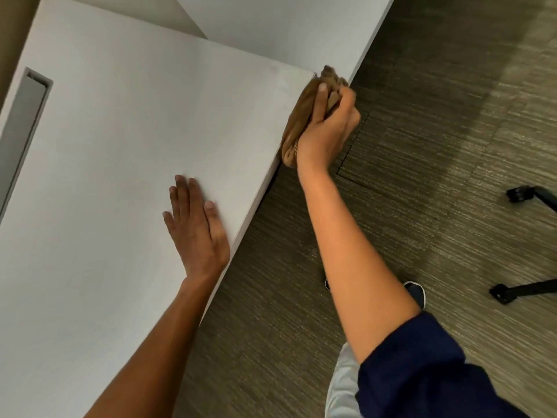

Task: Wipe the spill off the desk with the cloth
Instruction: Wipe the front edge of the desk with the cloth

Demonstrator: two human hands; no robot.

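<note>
The white desk [120, 152] fills the left half of the view. My right hand [328, 128] grips a bunched brown cloth [301, 119] and presses it against the desk's right edge, close to the far corner. Part of the cloth hangs over the edge, below my wrist. My left hand [196, 230] lies flat on the desktop near the same edge, fingers spread and pointing away from me. No spill shows on the desk surface.
A second white desk [286, 28] meets the first at the far corner. A grey cable slot [27, 116] is cut into the desktop at left. Grey carpet [422, 176] lies to the right, with black chair legs and castors [518, 196] at the right edge. My shoe [417, 292] shows below my right arm.
</note>
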